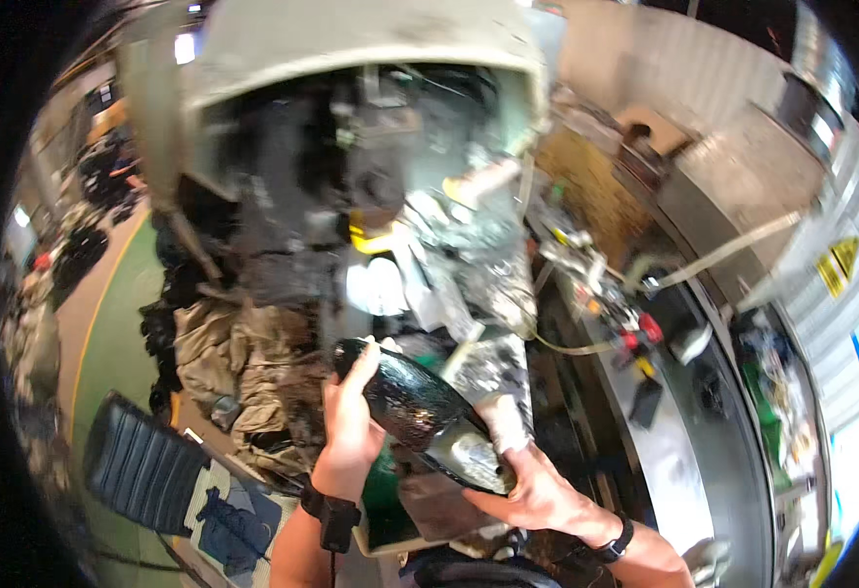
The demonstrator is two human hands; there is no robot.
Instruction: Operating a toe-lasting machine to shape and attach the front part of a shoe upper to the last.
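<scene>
A long, glossy black piece (415, 397) is sitting in the near middle of the scene, slanting from far left to near right and showing a pale, shiny patch at its near right end. The left hand (351, 426) is gripping its far left end, and the right hand (542, 495) is grasping its near right end. Something whitish is covering part of a finger on the right hand. A black strap with a box (336, 524) is circling the left wrist, and a dark band (618, 543) is circling the right. To the left, crumpled tan cloth (238, 358) is lying beyond a black chair (141, 465). Farther off, a pale hood (371, 37) is arching over blurred clutter. To the right, a metal bench (672, 461) is running alongside.
</scene>
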